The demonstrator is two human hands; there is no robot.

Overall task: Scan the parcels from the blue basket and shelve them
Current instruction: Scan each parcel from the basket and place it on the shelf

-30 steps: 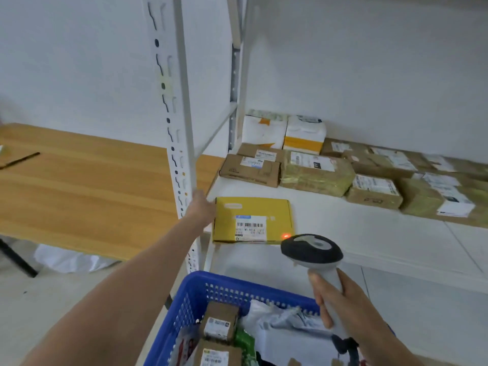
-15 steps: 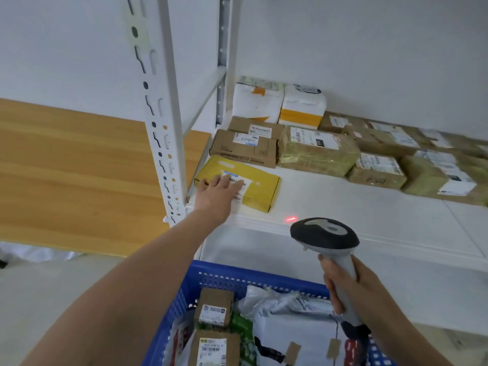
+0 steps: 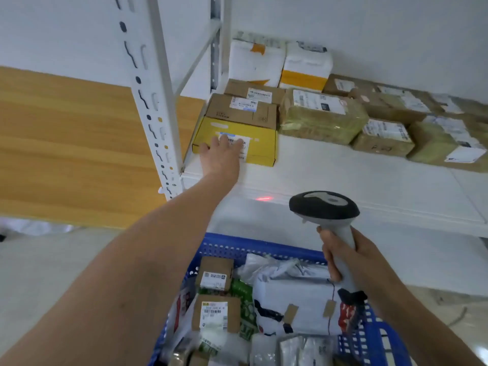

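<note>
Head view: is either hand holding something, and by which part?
The right hand grips the grey scanner by its handle, under the dark head. The left hand holds nothing; it rests open on the yellow parcel.

A flat yellow cardboard parcel (image 3: 264,150) is lying label-up at twelve o'clock on the white metal shelf (image 3: 343,175), touching a brown cardboard box (image 3: 237,113) behind it. A blue perforated plastic basket (image 3: 253,247) is sitting at six o'clock, holding small brown cartons (image 3: 214,273) and grey mailer bags (image 3: 295,291). A grey-and-black handheld scanner (image 3: 324,206) is standing at four o'clock.
</note>
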